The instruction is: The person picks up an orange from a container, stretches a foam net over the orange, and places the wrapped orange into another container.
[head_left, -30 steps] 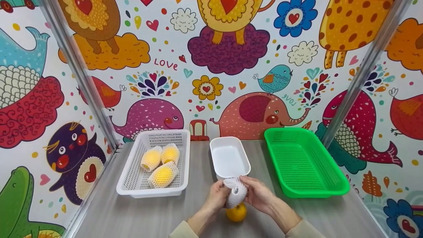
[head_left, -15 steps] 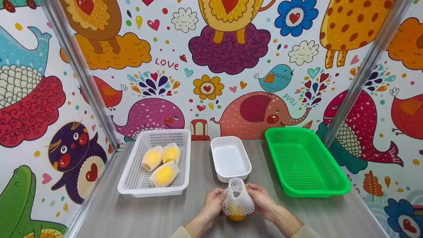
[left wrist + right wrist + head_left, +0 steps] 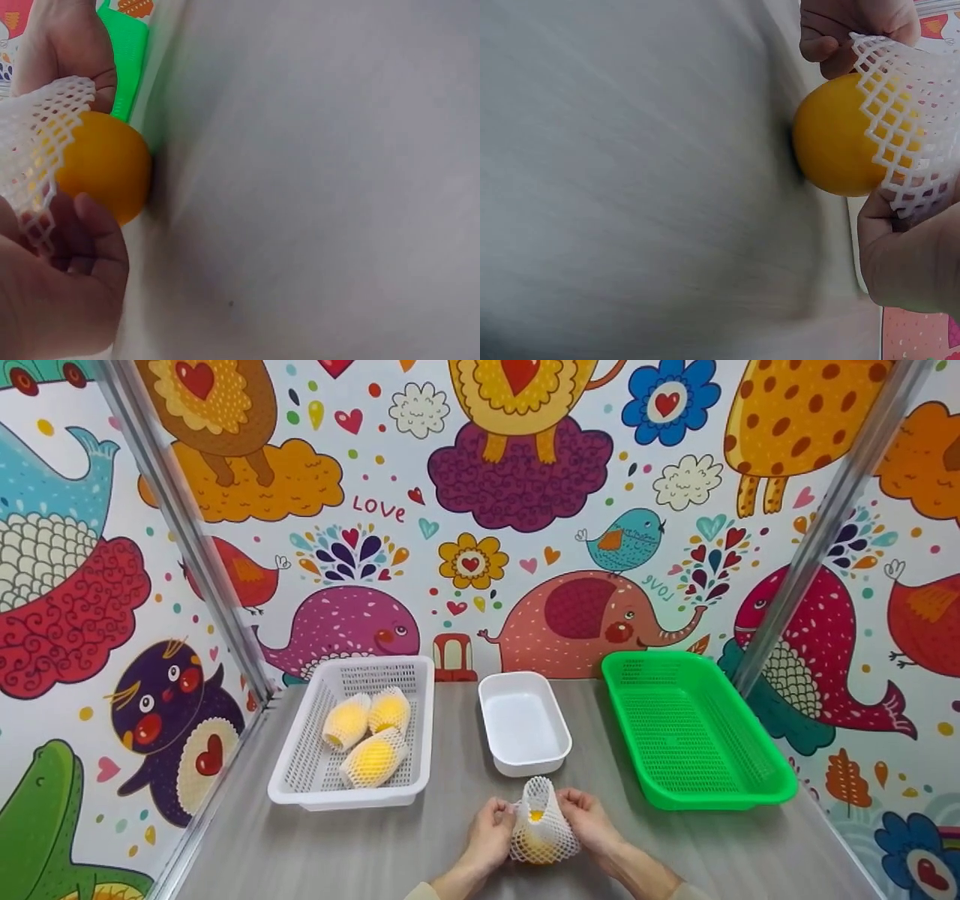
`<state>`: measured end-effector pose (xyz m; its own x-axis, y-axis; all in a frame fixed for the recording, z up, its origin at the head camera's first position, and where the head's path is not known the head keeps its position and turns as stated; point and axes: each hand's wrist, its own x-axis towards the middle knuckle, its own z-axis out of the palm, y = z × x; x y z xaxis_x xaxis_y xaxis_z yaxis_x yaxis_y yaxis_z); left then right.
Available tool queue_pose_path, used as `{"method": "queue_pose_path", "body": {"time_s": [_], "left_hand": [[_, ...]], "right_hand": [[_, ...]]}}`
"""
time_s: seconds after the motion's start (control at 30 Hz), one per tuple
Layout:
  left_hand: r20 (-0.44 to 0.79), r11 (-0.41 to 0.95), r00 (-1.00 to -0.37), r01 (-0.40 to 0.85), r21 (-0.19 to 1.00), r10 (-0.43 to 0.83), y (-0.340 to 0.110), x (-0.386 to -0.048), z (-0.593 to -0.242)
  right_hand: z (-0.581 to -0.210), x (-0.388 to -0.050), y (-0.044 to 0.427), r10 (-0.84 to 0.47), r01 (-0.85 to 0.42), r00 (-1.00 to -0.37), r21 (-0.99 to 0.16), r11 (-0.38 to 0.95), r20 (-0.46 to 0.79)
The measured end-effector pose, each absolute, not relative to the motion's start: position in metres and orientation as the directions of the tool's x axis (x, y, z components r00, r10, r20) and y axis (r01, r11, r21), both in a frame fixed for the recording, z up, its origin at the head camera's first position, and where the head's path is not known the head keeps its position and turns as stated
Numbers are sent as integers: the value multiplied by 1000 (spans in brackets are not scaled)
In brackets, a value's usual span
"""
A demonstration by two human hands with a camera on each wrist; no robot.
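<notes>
A white foam fruit net [image 3: 543, 836] covers most of an orange [image 3: 120, 165] that sits on the table, just in front of the white dish. My left hand [image 3: 491, 834] pinches the net's left side, and my right hand [image 3: 591, 821] pinches its right. In the right wrist view, the orange's lower part [image 3: 832, 139] shows below the net's lattice edge, touching the tabletop. The net's narrower upper end rises above the fruit, with an opening through which some orange peel shows.
At left, a white slotted basket [image 3: 346, 798] holds 3 yellow fruits in foam nets [image 3: 373, 760]. Behind my hands stands a small white dish [image 3: 525, 725], with nothing in it. A green basket [image 3: 679, 735] is at right. Printed panels and metal posts border the table.
The net, earlier bunched above the orange, is now spread and drawn down over it. Both hands have moved lower, a little further apart, still gripping the net.
</notes>
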<state>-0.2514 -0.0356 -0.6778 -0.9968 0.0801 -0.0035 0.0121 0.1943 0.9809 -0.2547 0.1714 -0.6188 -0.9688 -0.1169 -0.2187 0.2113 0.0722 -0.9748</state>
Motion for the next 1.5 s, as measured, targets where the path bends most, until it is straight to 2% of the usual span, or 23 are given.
{"method": "queue_pose_path", "body": {"time_s": [0.27,0.43,0.53,0.63,0.8,0.9,1.0,1.07,1.13,1.3,1.5], "left_hand": [[-105,268,-992,-81,960,75,-32,-230,-634],[-135,302,-989,-113,947,54,-29,-230,-634],[-141,330,-989,-122,936,34,-28,-230,-634],[-141,381,-990,-127,916,9,-26,-230,-633],[-151,418,-988,-144,897,-18,-22,-231,-627],[-192,371,-981,-183,910,-14,-22,-231,-624],[-246,305,-969,-235,923,-4,-22,-231,-623],[-281,252,-960,-270,929,10,-23,-231,-621],[-321,186,-947,-310,932,29,-25,-231,-620],[-397,36,-914,-395,918,84,-28,-233,-617],[-417,-86,-903,-426,901,105,-29,-235,-621]], "right_hand": [[-628,-251,171,-124,106,-984,-983,152,-125],[-628,-247,168,-91,80,-991,-970,229,-103],[-635,-247,167,-60,32,-997,-965,259,-49],[-661,-257,170,-17,-32,-999,-951,309,28],[-713,-285,179,75,4,-997,-907,421,31],[-720,-291,180,98,25,-995,-902,432,20],[-701,-283,175,104,26,-994,-912,410,18],[-685,-275,171,93,1,-995,-925,380,37],[-679,-272,170,74,-76,-991,-935,347,108],[-673,-268,163,83,-154,-978,-937,315,189],[-625,-248,145,118,-20,-992,-962,273,54]]}}
